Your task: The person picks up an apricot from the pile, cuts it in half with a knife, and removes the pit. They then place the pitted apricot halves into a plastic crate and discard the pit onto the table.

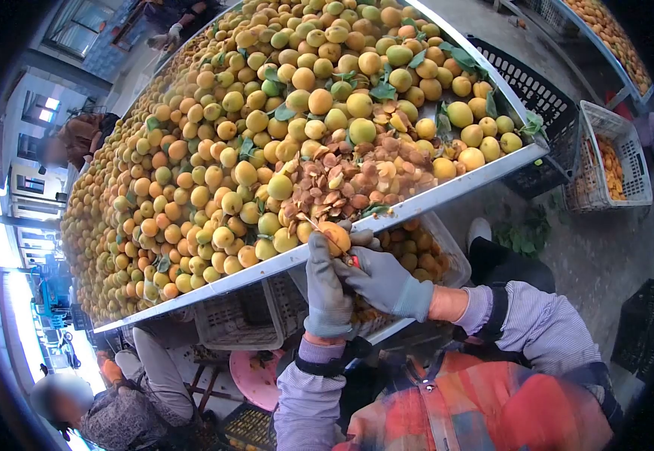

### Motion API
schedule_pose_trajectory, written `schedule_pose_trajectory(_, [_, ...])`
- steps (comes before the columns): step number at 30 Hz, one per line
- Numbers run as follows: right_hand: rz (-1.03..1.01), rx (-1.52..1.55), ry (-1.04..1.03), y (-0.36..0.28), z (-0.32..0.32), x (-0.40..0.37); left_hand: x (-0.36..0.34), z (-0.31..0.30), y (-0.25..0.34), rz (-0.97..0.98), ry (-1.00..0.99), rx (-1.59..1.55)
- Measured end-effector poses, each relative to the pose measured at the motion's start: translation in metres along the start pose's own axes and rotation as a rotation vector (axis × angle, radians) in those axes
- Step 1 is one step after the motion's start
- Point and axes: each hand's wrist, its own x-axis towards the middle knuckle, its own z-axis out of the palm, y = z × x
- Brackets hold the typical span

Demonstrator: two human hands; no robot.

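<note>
My left hand (328,292), in a grey glove, is closed around a yellow-orange apricot (334,239) just past the near edge of the sorting table. Close against it, my gloved right hand (391,279) is curled shut on a small tool with a red part (355,261) showing; its working end is hidden by the fingers and fruit. Beyond both hands lies a heap of brown apricot stones (364,177) among whole apricots (214,177) and a few green leaves (284,113).
The metal table rim (447,188) runs just in front of me. Under it stand a crate of apricots (417,255) and a grey crate (238,319). A pink basin (258,378) is on the floor. At right is a white crate (590,180) holding orange pieces. A seated person (135,406) is at lower left.
</note>
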Motion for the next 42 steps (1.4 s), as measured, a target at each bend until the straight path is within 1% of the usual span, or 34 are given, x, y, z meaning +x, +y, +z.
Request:
schedule_pose_trajectory(1, [-0.001, 0.000, -0.001, 0.000, -0.001, 0.001, 0.000, 0.000, 0.000, 0.038, 0.012, 0.034])
schedule_pose_trajectory(3, [0.132, 0.034, -0.058, -0.002, -0.004, 0.003, -0.001, 0.002, 0.001, 0.072, 0.025, 0.069])
schedule_pose_trajectory(4, [0.133, 0.034, -0.058, 0.002, -0.003, 0.003, -0.002, 0.005, 0.003, 0.112, 0.043, 0.135])
schedule_pose_trajectory(5, [0.046, 0.047, -0.032, 0.011, 0.000, 0.005, -0.001, 0.006, 0.005, 0.152, 0.061, 0.202])
schedule_pose_trajectory(6, [-0.040, 0.060, -0.006, 0.016, 0.001, 0.005, 0.001, 0.004, 0.007, 0.151, 0.060, 0.203])
schedule_pose_trajectory(7, [-0.038, 0.061, -0.005, -0.003, -0.005, 0.005, 0.003, -0.001, 0.009, 0.149, 0.075, 0.302])
schedule_pose_trajectory(8, [0.175, 0.147, -0.116, -0.025, -0.015, 0.003, 0.003, -0.004, 0.010, 0.147, 0.091, 0.401])
schedule_pose_trajectory(9, [0.386, 0.233, -0.229, -0.043, -0.021, 0.003, 0.003, -0.003, 0.010, 0.148, 0.092, 0.400])
schedule_pose_trajectory(10, [0.384, 0.231, -0.231, -0.048, -0.023, 0.003, 0.002, -0.002, 0.011, 0.214, 0.115, 0.448])
schedule_pose_trajectory(11, [0.423, 0.285, -0.278, -0.050, -0.025, 0.002, 0.002, 0.000, 0.011, 0.280, 0.137, 0.494])
schedule_pose_trajectory(12, [0.463, 0.338, -0.324, -0.052, -0.027, 0.002, 0.002, -0.001, 0.011, 0.282, 0.137, 0.494])
schedule_pose_trajectory(16, [0.503, 0.421, -0.348, -0.052, -0.029, 0.000, 0.004, -0.005, 0.011, 0.258, 0.082, 0.469])
schedule_pose_trajectory(18, [0.532, 0.613, -0.409, -0.046, -0.030, 0.000, 0.003, -0.003, 0.014, 0.258, 0.068, 0.462])
schedule_pose_trajectory(20, [0.500, 0.661, -0.449, -0.047, -0.032, 0.000, 0.001, 0.003, 0.020, 0.169, 0.080, 0.431])
schedule_pose_trajectory(21, [0.470, 0.713, -0.487, -0.048, -0.033, -0.001, 0.001, 0.003, 0.021, 0.173, 0.078, 0.428])
schedule_pose_trajectory(23, [0.462, 0.689, -0.483, -0.051, -0.034, -0.002, 0.000, 0.002, 0.023, 0.157, 0.050, 0.461])
schedule_pose_trajectory(25, [0.448, 0.662, -0.484, -0.053, -0.030, -0.002, 0.000, 0.003, 0.022, 0.197, 0.038, 0.424])
schedule_pose_trajectory(27, [0.245, 0.204, -0.180, -0.050, -0.020, -0.003, 0.005, -0.001, 0.019, 0.250, 0.018, 0.343])
schedule_pose_trajectory(28, [0.238, 0.199, -0.185, -0.044, -0.019, -0.003, 0.006, -0.005, 0.019, 0.260, 0.019, 0.342])
schedule_pose_trajectory(30, [-0.161, -0.147, -0.043, -0.033, -0.024, -0.005, 0.006, -0.009, 0.027, 0.394, 0.164, 0.330])
schedule_pose_trajectory(31, [0.085, 0.206, -0.089, -0.042, -0.029, -0.009, 0.007, -0.015, 0.030, 0.421, 0.160, 0.312])
schedule_pose_trajectory(32, [0.249, 0.316, -0.056, -0.054, -0.037, -0.007, 0.006, -0.016, 0.029, 0.431, 0.165, 0.309])
schedule_pose_trajectory(34, [0.392, 0.457, 0.028, -0.063, -0.054, 0.006, 0.005, -0.009, 0.022, 0.544, 0.071, 0.453])
schedule_pose_trajectory(35, [0.398, 0.459, 0.045, -0.056, -0.054, 0.008, 0.001, -0.004, 0.019, 0.580, 0.049, 0.657])
schedule_pose_trajectory(36, [0.183, 0.432, 0.097, -0.043, -0.051, 0.013, 0.006, -0.008, 0.014, 0.730, 0.013, 0.937])
schedule_pose_trajectory(38, [-0.028, 0.395, 0.158, -0.035, -0.047, 0.018, 0.005, -0.001, 0.008, 0.759, -0.016, 1.064])
schedule_pose_trajectory(39, [-0.071, 0.218, 0.165, -0.036, -0.045, 0.019, 0.005, 0.001, 0.006, 0.754, -0.024, 1.061])
schedule_pose_trajectory(40, [-0.112, 0.043, 0.167, -0.036, -0.042, 0.019, 0.004, 0.003, 0.003, 0.823, -0.006, 1.051])
schedule_pose_trajectory(41, [-0.109, 0.044, 0.172, -0.036, -0.041, 0.019, 0.004, 0.004, 0.001, 0.893, 0.015, 1.042])
schedule_pose_trajectory(42, [-0.080, 0.143, 0.176, -0.038, -0.039, 0.018, 0.003, 0.005, 0.001, 0.890, 0.012, 1.043])
